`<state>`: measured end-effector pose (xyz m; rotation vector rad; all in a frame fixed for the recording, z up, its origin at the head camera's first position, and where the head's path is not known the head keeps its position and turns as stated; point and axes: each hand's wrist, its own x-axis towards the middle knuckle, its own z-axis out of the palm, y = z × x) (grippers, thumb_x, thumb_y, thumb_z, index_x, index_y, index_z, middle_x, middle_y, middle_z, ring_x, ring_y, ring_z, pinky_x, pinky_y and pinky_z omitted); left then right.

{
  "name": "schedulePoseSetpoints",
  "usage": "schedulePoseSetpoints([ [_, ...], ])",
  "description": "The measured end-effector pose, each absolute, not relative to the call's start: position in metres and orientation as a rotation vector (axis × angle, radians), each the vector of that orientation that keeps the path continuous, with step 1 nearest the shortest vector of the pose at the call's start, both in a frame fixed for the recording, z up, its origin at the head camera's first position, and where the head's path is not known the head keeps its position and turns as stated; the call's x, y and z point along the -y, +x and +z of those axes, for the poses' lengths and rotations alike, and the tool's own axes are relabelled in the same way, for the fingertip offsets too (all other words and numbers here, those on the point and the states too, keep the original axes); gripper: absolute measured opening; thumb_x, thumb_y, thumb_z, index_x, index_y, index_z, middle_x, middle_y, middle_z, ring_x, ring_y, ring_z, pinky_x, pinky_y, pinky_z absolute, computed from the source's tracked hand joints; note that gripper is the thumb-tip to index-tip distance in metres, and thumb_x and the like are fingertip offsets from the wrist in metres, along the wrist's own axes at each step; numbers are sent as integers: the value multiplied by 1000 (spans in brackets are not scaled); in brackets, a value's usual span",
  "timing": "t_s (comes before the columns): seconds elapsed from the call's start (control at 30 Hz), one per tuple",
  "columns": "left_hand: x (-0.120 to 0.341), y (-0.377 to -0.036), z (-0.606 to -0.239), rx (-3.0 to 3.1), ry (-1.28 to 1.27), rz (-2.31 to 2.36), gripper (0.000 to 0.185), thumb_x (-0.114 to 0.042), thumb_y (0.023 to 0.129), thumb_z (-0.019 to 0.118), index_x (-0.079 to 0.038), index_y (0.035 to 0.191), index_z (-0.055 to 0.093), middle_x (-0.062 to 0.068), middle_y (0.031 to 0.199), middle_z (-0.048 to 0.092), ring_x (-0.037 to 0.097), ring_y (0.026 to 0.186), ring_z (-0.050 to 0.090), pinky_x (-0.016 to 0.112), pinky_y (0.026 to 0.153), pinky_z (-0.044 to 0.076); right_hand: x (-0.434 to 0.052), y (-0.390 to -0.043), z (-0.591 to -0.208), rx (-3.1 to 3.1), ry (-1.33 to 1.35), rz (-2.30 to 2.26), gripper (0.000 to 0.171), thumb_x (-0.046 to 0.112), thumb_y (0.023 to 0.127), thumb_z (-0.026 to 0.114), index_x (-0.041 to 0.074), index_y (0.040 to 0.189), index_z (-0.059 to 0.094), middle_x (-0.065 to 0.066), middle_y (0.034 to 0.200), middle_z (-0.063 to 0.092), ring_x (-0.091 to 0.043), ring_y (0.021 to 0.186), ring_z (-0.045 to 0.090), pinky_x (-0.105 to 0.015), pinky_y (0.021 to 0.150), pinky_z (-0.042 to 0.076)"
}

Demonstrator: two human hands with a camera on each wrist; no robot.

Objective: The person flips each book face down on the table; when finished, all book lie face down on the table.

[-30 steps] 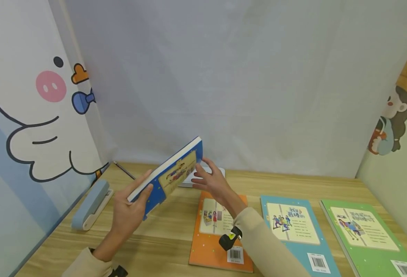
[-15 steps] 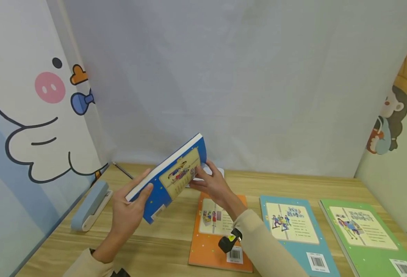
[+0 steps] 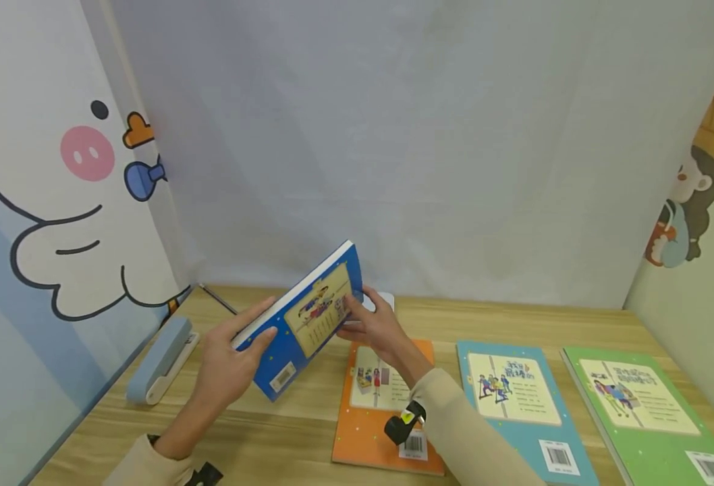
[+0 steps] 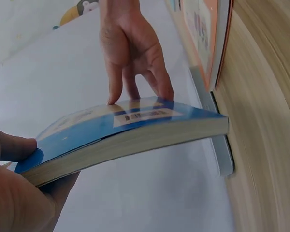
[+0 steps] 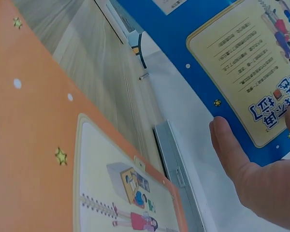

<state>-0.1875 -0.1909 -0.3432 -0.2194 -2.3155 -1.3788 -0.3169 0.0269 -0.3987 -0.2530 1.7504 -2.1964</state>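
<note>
Blue book (image 3: 304, 316): light, flexible paperback. Left hand (image 3: 231, 368) grip clamps near edge; right hand (image 3: 376, 329) fingertips steady far cover.

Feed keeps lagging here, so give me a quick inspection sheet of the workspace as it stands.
Surface: wooden table.
Job's things: blue book, lifted and tilted above the table.
Clutter: orange book, teal book and green book lying flat; blue stapler at left; grey flat item behind.
Hands: left hand grips the blue book's near edge; right hand fingertips touch its cover.
Cables: nothing seen.
Surroundings: white backdrop, cartoon panels both sides.
</note>
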Motion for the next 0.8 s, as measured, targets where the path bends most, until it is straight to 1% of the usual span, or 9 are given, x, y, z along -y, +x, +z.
schedulePoseSetpoints([
  [0.07,192,-189,-344,2363,-233,-1364,46,-2,97,62,-8,142,56,28,134,61,40,95,71,33,66,61,-28,-317,-400,-1762,-228,-2199,60,33,103,55,18,156,30,-32,124,61,-25,88,74,-42,85,61],
  [0.2,193,-191,-347,2394,-278,-1331,47,2,97,60,-8,142,56,26,141,56,43,107,68,34,72,61,-29,-317,-402,-1768,-211,-2196,57,29,103,56,19,155,32,-34,125,62,-26,85,75,-44,83,61],
  [0.3,194,-192,-349,2384,-315,-1309,46,3,97,59,-7,141,56,26,144,54,45,114,65,34,73,62,-30,-317,-403,-1769,-231,-2200,58,24,104,55,21,156,30,-32,125,62,-26,86,75,-46,83,61],
  [0.37,194,-193,-348,2383,-320,-1315,45,3,97,59,-7,141,56,25,144,53,45,115,64,32,73,61,-31,-317,-402,-1762,-231,-2209,60,19,103,56,22,156,28,-30,123,61,-26,86,74,-46,84,61],
  [0.47,195,-193,-346,2397,-291,-1334,45,1,98,57,-7,142,55,25,146,52,44,113,65,27,72,59,-33,-316,-401,-1751,-230,-2212,64,13,102,57,23,157,26,-22,115,60,-23,84,73,-45,82,61],
  [0.57,197,-194,-345,2418,-233,-1357,44,-3,100,56,-10,144,54,24,146,52,39,105,68,24,69,57,-35,-315,-400,-1736,-238,-2216,68,8,101,57,24,158,25,-14,105,57,-21,81,71,-43,80,62],
  [0.7,201,-195,-344,2436,-172,-1389,44,-7,101,56,-13,145,54,23,146,53,31,91,67,21,64,55,-36,-314,-399,-1746,-266,-2215,67,6,101,57,22,158,27,-9,96,56,-19,78,70,-45,80,62],
  [0.8,205,-196,-344,2443,-161,-1422,44,-8,102,56,-12,145,53,22,148,51,29,90,66,22,64,55,-36,-313,-398,-1761,-279,-2210,65,4,100,57,21,157,29,-8,94,55,-17,77,70,-49,83,60],
])
